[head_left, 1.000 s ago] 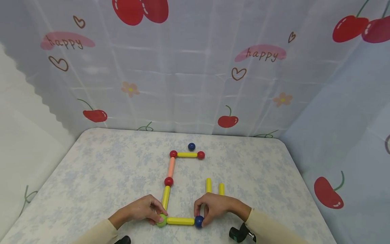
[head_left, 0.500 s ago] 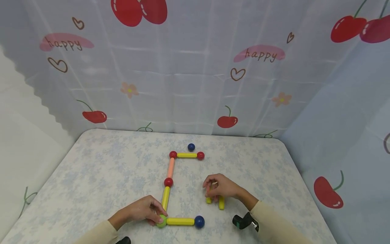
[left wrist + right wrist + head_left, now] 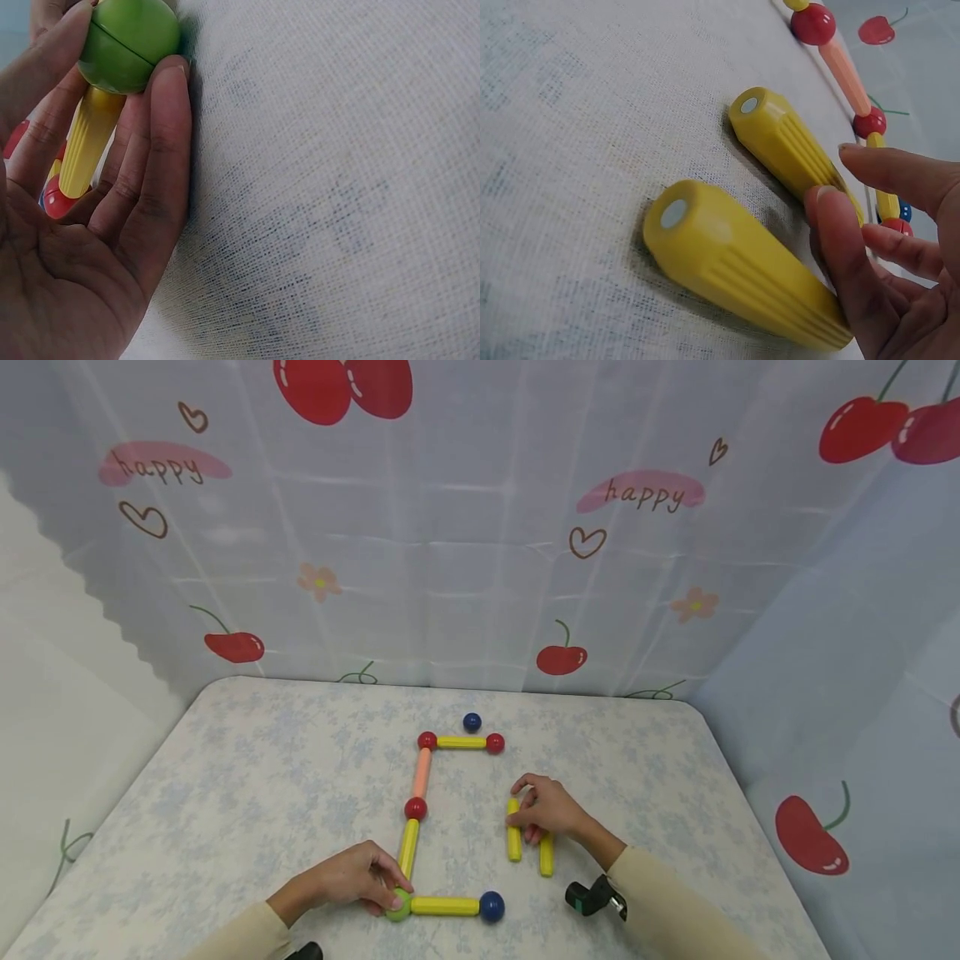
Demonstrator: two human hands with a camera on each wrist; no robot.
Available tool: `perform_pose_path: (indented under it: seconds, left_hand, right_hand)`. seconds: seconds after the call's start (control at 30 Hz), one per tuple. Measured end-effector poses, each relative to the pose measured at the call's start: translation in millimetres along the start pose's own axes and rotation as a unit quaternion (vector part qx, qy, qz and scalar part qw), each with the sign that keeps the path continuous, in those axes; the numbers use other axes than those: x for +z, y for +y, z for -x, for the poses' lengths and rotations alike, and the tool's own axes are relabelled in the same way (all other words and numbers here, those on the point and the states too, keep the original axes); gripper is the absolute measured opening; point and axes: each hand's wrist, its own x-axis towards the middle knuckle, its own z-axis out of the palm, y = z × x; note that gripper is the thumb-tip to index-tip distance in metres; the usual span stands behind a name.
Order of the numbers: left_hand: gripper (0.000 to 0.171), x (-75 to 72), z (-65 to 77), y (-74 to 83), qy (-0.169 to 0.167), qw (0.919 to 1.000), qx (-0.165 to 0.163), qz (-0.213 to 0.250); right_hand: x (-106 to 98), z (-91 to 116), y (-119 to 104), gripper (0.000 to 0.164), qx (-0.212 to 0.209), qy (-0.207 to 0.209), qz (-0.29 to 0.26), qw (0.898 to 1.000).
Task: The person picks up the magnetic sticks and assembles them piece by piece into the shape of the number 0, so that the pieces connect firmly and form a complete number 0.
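My left hand (image 3: 348, 878) pinches a green ball (image 3: 131, 45) between thumb and fingers at the near corner of a magnetic stick-and-ball chain. A yellow stick (image 3: 445, 906) runs right from this ball to a blue ball (image 3: 491, 907). Another yellow stick (image 3: 408, 847) leads away to a red ball (image 3: 416, 808). My right hand (image 3: 549, 808) is over two loose yellow sticks, its thumb and index finger parted around the far end of the left stick (image 3: 780, 139). The right stick (image 3: 735, 262) lies beside it, its far end partly hidden by the hand. Whether the thumb touches the left stick is unclear.
Farther back, a pink stick (image 3: 422, 772) joins red balls, and a yellow stick (image 3: 461, 743) ends at another red ball (image 3: 495, 743). A loose blue ball (image 3: 472, 722) lies behind it. A patterned cloth covers the table (image 3: 300, 760); a cherry-print curtain (image 3: 465, 568) hangs behind.
My right hand has let go of the near blue ball and moved away from me to the loose yellow sticks. The left hand stays on the green ball.
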Motion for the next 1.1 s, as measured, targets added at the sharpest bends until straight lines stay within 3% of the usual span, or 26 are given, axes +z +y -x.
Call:
perform_pose_path:
  seconds: [0.3, 0.43, 0.77, 1.1]
  left_hand:
    - [0.019, 0.5, 0.0, -0.1, -0.002, 1.0000, 0.003, 0.003]
    - [0.019, 0.1, -0.2, -1.0, -0.002, 1.0000, 0.008, 0.005]
    - [0.019, -1.0, -0.5, -2.7, -0.004, 0.9999, 0.008, 0.008]
    - [0.020, -1.1, 0.0, -2.6, -0.005, 0.9999, 0.003, 0.009]
  right_hand:
    - [7.8, -1.2, -8.3, 0.036, 0.018, 0.018, 0.091, 0.996]
    - [10.1, -2.3, -10.7, 0.032, 0.014, 0.022, 0.101, 0.995]
    - [10.1, -3.2, -9.1, 0.030, 0.011, 0.021, 0.069, 0.997]
    - [17.1, -0.3, -11.7, 0.032, 0.013, -0.014, -0.039, 0.999]
